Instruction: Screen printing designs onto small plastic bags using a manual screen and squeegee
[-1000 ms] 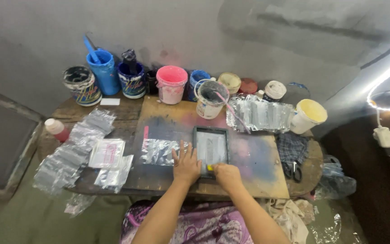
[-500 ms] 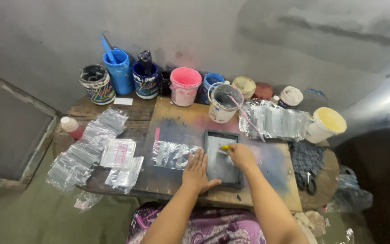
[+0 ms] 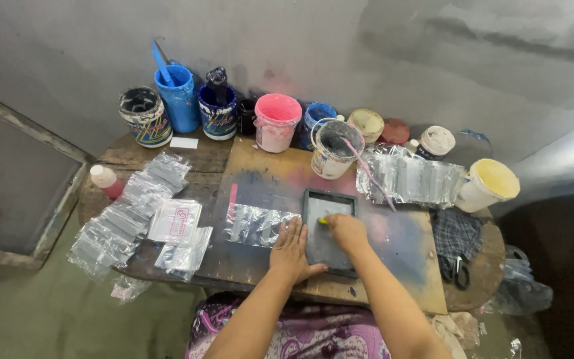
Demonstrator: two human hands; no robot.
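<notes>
A small dark-framed printing screen (image 3: pixel 330 203) lies flat on a paint-stained board (image 3: pixel 400 242) on the wooden table. My left hand (image 3: pixel 291 251) presses flat on the screen's left edge, fingers spread. My right hand (image 3: pixel 344 230) is closed on a small yellow-tipped squeegee (image 3: pixel 323 220) resting on the mesh near the screen's middle. A strip of clear plastic bags (image 3: pixel 255 225) lies just left of the screen, partly under its frame.
Paint buckets line the back: blue (image 3: pixel 179 100), pink (image 3: pixel 277 123), a white one with a stick (image 3: pixel 333 147), yellow (image 3: pixel 489 185). Plastic bag piles lie left (image 3: pixel 124 213) and back right (image 3: pixel 410 178). Scissors (image 3: pixel 456 269) rest on a checked cloth (image 3: pixel 456 234). A red-capped bottle (image 3: pixel 106 181) stands at left.
My right hand slid the squeegee up the screen away from me, from the near edge toward the middle. My left hand stayed pressed on the frame. The camera view shifted slightly.
</notes>
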